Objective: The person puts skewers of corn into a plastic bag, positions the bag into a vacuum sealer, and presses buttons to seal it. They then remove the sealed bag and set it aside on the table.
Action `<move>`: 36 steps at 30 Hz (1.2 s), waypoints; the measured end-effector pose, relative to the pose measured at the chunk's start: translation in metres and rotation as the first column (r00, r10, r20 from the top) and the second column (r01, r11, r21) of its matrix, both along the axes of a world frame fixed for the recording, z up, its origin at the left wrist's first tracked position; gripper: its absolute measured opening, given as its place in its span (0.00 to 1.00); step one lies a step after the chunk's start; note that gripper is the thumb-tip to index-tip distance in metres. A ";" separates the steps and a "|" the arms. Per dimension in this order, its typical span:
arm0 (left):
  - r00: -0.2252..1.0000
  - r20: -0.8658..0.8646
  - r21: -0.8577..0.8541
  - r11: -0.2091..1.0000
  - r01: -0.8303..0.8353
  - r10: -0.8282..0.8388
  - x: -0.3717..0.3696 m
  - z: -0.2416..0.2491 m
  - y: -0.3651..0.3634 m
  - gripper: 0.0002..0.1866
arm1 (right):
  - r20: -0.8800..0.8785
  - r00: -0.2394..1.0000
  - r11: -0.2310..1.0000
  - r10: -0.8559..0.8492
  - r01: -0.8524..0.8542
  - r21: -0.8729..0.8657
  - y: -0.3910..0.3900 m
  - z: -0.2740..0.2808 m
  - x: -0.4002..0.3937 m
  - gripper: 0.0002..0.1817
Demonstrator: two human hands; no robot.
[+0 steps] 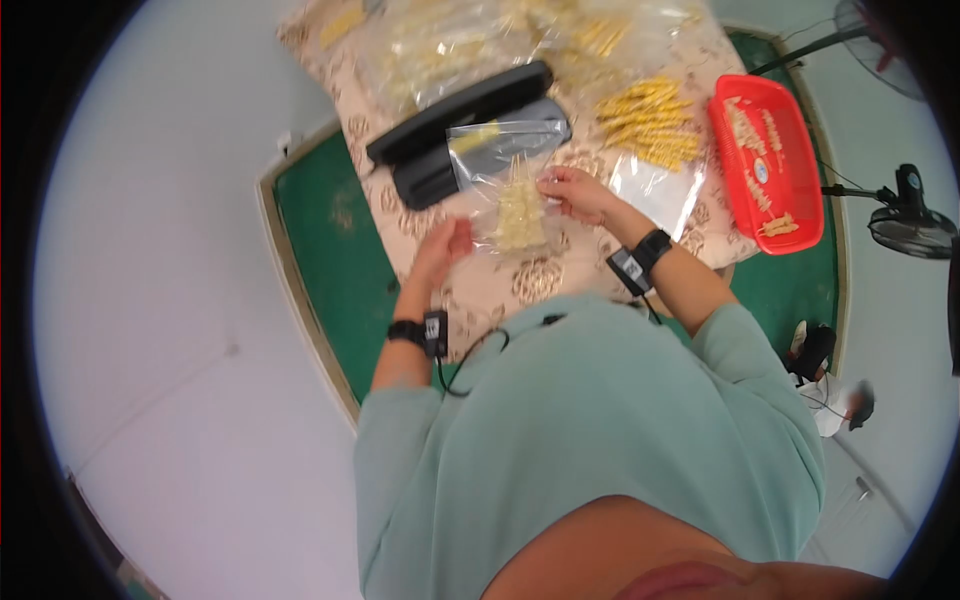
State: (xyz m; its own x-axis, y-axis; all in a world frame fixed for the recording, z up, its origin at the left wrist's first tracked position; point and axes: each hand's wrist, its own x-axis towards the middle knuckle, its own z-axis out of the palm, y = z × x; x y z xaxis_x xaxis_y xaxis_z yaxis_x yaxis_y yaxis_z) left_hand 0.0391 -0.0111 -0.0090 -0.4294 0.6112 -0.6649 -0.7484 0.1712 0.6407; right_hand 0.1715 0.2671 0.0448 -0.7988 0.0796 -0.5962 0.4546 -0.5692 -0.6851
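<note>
A clear plastic bag (484,165) holds a bundle of pale yellow skewered pieces (520,215), with thin sticks pointing up toward its mouth. My right hand (580,195) pinches the right side of this bag between thumb and fingers. Close to the bag's lower left edge is my left hand (443,250), slightly blurred, its fingers loosely extended; contact with the bag cannot be made out. The bag's upper end lies over a black bag sealer (455,120), a long device with its lid raised.
Yellow skewers (650,120) lie piled beside a flat clear bag (655,190) on the patterned tablecloth (540,280). A red basket (725,150) with pale pieces stands right. Filled bags (430,55) cover the back. Fans (905,220) stand right; a person (830,395) is beyond.
</note>
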 end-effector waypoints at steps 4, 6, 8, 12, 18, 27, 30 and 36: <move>0.997 -0.072 -0.117 0.993 0.019 -0.027 0.014 -0.002 0.004 0.18 | -0.217 0.950 0.973 -0.225 0.207 -0.102 0.058 0.038 -0.012 0.04; 0.997 -0.072 -0.118 0.993 0.005 -0.014 0.016 -0.005 0.002 0.17 | -0.304 0.876 0.926 -0.374 0.369 -0.077 0.096 0.052 -0.025 0.02; 0.998 -0.068 -0.119 0.993 -0.018 0.010 0.014 -0.001 0.004 0.16 | -0.362 0.807 0.877 -0.466 0.476 -0.068 0.137 0.070 -0.044 0.01; 0.999 -0.036 -0.160 0.986 -0.045 0.039 0.014 0.006 0.009 0.15 | -0.508 0.629 0.772 -0.588 0.623 -0.123 0.208 0.104 -0.081 0.02; 0.997 -0.018 -0.187 0.979 -0.078 0.076 0.010 0.012 0.009 0.15 | -0.452 0.564 0.675 -0.691 0.727 -0.124 0.283 0.100 -0.159 0.03; 0.994 0.001 -0.170 0.979 -0.111 0.113 0.007 0.000 0.008 0.14 | -0.357 0.585 0.610 -0.729 0.791 0.051 0.317 0.074 -0.162 0.10; 0.995 0.015 -0.194 0.976 -0.096 0.100 0.006 0.004 0.010 0.14 | -0.442 0.654 0.673 -0.614 0.726 0.139 0.301 0.066 -0.106 0.15; 0.998 0.017 -0.195 0.979 -0.053 0.058 0.007 0.006 0.007 0.14 | -0.220 0.931 0.696 -0.290 0.363 0.620 0.219 0.058 0.066 0.13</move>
